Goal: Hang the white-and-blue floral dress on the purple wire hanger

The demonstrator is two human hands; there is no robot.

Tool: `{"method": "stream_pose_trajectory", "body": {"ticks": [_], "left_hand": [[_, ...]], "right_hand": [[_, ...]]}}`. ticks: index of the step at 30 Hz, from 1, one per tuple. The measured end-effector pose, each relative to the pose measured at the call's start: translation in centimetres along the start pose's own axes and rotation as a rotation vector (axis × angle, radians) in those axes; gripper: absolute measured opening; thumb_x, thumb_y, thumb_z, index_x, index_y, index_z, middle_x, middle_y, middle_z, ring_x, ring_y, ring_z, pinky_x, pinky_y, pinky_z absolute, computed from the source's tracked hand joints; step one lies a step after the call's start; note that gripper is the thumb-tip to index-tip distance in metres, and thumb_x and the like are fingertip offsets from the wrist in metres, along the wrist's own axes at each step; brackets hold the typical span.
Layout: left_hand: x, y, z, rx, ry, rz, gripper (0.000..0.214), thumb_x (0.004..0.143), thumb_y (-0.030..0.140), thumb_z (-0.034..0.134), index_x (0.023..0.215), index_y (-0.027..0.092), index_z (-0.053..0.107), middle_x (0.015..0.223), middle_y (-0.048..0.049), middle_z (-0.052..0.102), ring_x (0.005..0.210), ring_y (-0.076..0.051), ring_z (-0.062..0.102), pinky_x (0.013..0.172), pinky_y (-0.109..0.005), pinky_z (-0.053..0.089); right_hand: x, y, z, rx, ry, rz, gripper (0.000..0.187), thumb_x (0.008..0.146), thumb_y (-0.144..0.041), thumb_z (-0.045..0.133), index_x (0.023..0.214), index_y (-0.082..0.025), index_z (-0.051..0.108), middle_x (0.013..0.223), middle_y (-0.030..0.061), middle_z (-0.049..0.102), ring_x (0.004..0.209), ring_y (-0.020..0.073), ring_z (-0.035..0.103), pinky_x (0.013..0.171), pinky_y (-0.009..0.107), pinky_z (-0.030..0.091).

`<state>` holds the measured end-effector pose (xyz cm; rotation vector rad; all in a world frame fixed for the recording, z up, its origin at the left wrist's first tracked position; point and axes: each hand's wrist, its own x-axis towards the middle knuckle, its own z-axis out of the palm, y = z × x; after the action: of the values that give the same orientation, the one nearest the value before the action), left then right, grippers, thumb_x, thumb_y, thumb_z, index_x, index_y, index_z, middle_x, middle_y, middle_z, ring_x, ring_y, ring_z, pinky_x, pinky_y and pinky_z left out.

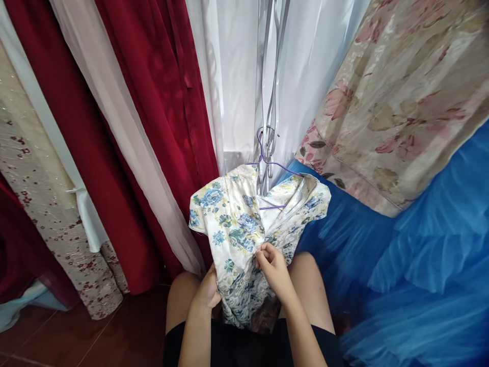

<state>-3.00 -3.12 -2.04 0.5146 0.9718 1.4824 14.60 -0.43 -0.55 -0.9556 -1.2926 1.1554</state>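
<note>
A white short-sleeved floral dress (237, 224) with blue flowers hangs on a purple wire hanger (262, 159) and reaches down between my knees. Its neckline gapes in a V, and the lining shows inside. My left hand (208, 289) grips the side edge of the dress, its fingers partly hidden behind the cloth. At the bottom of the V, my right hand (272, 267) pinches the fabric edge between thumb and fingertips. Whether a zip pull or other small fastener is in that pinch, I cannot make out. The lower part of the dress is bunched and darker on my lap.
Dark red gowns (160, 86) and a sequinned gown (57, 214) hang at the left. White fabric (237, 66) with silvery ribbons (269, 76) hangs straight ahead. At the right are a pink-flowered gown (405, 112) and a blue ruffled skirt (420, 265). Brown floor tiles (95, 336) show lower left.
</note>
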Motion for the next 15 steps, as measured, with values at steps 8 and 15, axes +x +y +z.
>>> {"method": "stream_pose_trajectory", "body": {"ticks": [8,15], "left_hand": [[3.0,0.1,-1.1,0.036,0.229,0.189,0.030,0.064,0.034,0.074,0.087,0.016,0.070,0.077,-0.0056,0.070,0.085,-0.027,0.069,0.082,-0.040,0.054],[1.8,0.2,0.9,0.491,0.332,0.833,0.022,0.076,0.028,0.072,0.097,0.022,0.068,0.105,-0.0048,0.063,0.106,-0.024,0.057,0.097,-0.031,0.041]], "right_hand": [[-0.8,-0.9,-1.2,-0.088,-0.024,0.073,0.023,0.087,-0.034,0.056,0.070,-0.019,0.059,0.047,-0.0025,0.056,0.045,0.0135,0.047,0.051,0.026,0.034],[-1.3,-2.4,-1.2,-0.095,-0.025,0.083,0.031,0.083,-0.042,0.066,0.064,-0.020,0.057,0.044,-0.0020,0.056,0.039,0.0123,0.044,0.047,0.025,0.029]]}}
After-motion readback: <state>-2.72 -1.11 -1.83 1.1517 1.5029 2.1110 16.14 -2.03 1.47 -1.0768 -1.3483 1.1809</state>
